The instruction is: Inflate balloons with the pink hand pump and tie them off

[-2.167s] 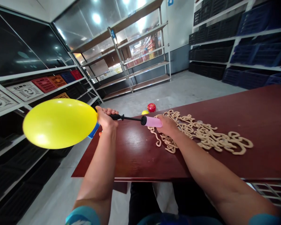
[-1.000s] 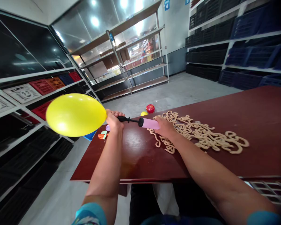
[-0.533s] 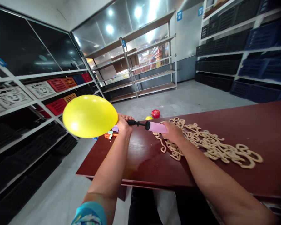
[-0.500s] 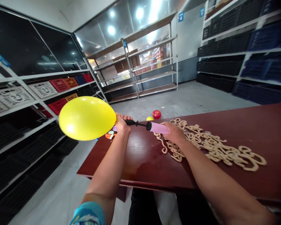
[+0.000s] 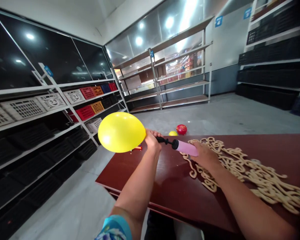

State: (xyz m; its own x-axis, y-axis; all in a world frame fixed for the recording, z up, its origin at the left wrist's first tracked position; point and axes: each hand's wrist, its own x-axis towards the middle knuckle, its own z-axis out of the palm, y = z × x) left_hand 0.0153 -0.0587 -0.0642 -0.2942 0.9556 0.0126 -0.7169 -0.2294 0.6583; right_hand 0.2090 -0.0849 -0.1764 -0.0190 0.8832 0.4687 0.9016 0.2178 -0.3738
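A large inflated yellow balloon (image 5: pixel 122 132) points out to the left of my left hand (image 5: pixel 152 139). That hand is closed around the balloon's neck and the black end of a balloon pump; the join between them is hidden in my fingers. My right hand (image 5: pixel 205 154) grips the pump's pink barrel (image 5: pixel 186 148). A short black rod shows between the black end and the barrel. Both hands are above the dark red table (image 5: pixel 175 186). Beside and under my right forearm lies a heap of beige curly strips (image 5: pixel 240 166).
A red balloon (image 5: pixel 181 129) and another yellow balloon (image 5: pixel 173 133) lie beyond the table's far edge. Small coloured pieces (image 5: pixel 139 147) sit partly behind the large balloon. Shelves with crates (image 5: pixel 86 113) line the left wall; a metal rack (image 5: pixel 162 103) stands at the back.
My hands have come closer together, and less of the pump's rod shows now. The view has swung left, so everything appears further right.
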